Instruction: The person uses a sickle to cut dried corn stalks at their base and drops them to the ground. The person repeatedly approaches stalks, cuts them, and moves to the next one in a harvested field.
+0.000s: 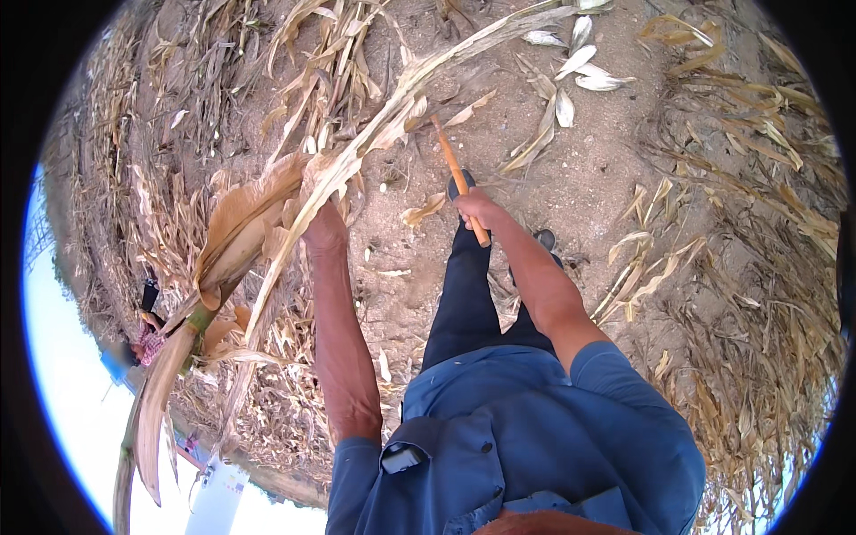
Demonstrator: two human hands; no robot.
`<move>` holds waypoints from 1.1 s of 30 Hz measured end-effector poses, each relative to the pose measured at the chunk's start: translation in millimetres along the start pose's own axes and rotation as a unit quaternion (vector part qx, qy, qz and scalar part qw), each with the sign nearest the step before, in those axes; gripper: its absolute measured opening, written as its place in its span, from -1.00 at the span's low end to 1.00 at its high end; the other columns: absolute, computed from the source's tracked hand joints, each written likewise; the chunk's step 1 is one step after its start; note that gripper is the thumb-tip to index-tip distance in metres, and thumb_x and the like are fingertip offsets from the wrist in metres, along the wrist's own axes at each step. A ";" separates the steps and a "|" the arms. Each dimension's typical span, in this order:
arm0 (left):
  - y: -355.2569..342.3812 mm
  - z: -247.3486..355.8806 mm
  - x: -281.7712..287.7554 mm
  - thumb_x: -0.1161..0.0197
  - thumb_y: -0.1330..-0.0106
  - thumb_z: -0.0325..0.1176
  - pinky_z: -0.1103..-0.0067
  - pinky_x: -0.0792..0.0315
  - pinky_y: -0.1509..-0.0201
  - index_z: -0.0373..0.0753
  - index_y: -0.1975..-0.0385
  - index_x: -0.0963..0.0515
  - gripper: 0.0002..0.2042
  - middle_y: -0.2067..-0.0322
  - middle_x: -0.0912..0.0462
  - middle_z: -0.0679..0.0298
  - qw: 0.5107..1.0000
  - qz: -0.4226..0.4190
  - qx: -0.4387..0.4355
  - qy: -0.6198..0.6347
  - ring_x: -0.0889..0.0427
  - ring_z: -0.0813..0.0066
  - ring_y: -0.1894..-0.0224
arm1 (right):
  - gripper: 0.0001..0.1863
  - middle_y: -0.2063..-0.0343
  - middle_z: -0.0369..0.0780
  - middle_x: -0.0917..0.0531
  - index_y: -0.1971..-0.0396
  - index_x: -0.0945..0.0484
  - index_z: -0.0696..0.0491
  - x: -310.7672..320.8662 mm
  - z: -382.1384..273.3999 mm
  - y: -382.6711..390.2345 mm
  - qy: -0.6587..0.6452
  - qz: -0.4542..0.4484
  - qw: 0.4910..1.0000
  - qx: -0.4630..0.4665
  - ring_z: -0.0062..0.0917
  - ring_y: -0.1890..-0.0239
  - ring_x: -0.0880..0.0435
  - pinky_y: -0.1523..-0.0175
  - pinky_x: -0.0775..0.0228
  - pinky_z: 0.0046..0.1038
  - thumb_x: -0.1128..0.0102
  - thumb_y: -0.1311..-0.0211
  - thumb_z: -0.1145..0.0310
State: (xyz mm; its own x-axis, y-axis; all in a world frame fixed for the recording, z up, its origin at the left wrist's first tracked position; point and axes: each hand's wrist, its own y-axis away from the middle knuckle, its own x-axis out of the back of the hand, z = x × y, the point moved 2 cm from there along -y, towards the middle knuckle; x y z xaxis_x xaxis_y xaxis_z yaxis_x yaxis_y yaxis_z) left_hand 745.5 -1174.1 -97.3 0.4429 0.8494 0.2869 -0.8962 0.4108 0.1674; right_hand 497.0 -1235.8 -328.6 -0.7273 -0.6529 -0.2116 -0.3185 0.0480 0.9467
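Note:
My left hand (326, 228) is raised at the left, its fingers mostly hidden behind dry leaves. It is closed on a dried corn stalk (198, 323) with broad, tan, curling leaves, which leans toward the lower left; part of its stem is still green. Lower and to the right, my right hand (479, 210) is wrapped round the lower part of an orange stick-like tool handle (452, 160). The handle slants up and to the left, above my shoe. No blade can be made out at its far end.
Pale corn husks (580, 67) lie on the bare brown soil (571, 169) ahead. Heaps of dry corn stalks (758, 383) run along the right, and more stalks stand at the left. Another person (150, 339) is far off at the left edge.

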 end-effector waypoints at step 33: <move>-21.4 -43.6 222.1 -0.30 -0.12 0.15 0.15 -0.54 0.01 -0.35 0.14 -0.61 -0.40 0.19 -0.68 -0.17 0.773 -0.093 0.135 -0.613 -0.68 -0.12 0.08 | -0.85 0.73 -0.32 -0.35 0.54 -0.36 0.08 129.3 7.7 263.3 -0.353 0.206 0.910 0.065 -0.62 0.77 -0.27 0.69 -0.18 -0.48 -0.05 -0.23 0.48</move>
State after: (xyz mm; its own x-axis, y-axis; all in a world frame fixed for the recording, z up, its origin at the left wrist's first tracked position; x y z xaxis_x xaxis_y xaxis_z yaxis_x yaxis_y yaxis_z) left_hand 862.0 -979.8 -78.3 0.4010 -0.2368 0.8849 -0.8505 0.2628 0.4557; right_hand 314.4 -1301.8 -108.5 -0.9962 0.0866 0.0086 0.0342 0.2976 0.9541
